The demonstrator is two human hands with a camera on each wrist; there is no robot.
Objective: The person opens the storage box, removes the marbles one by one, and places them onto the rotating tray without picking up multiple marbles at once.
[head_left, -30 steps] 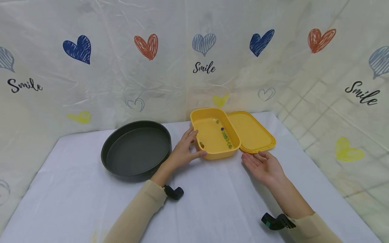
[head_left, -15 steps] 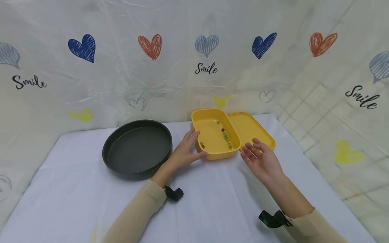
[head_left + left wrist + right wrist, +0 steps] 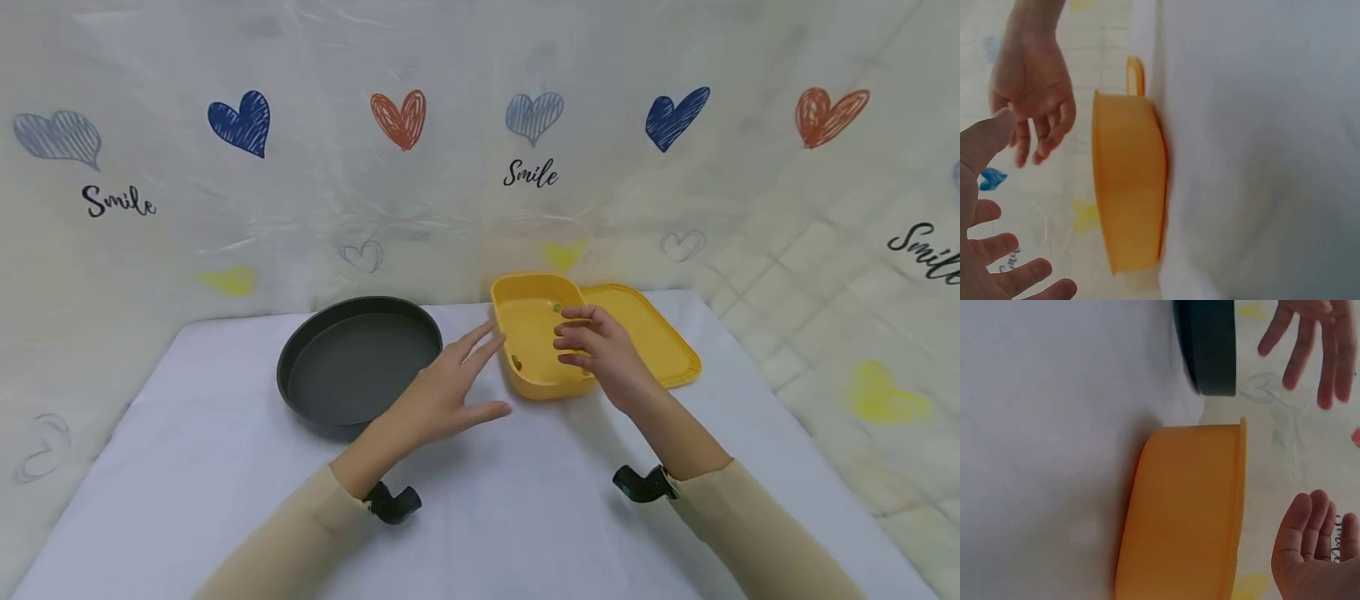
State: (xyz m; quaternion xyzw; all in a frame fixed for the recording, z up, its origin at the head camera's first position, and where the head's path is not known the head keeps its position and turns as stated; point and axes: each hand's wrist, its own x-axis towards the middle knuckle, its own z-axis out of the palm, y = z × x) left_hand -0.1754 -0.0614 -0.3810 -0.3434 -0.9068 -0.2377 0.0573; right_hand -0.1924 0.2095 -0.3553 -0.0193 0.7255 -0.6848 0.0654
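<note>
A yellow plastic box (image 3: 551,389) stands at the back of the table with a few marbles (image 3: 516,362) on its floor; others are hidden behind my right hand. To its left, my left hand (image 3: 442,393) is raised with fingers spread and holds nothing. My right hand (image 3: 611,358) hovers over the box's right side, fingers loosely bent and nothing in them. Both wrist views show the hands (image 3: 1035,87) (image 3: 1319,556) above the level of the box rim (image 3: 1238,506), apart from the box.
A round dark pan (image 3: 360,367) sits left of the box, partly behind my left forearm. The yellow lid (image 3: 663,342) lies flat to the right, against the box's side. A white cloth (image 3: 495,508) covers the table; a printed sheet (image 3: 450,192) hangs behind.
My left hand has let go of the box's left rim and drawn back with fingers spreading. My right hand has risen from beside the lid and moved left over the box.
</note>
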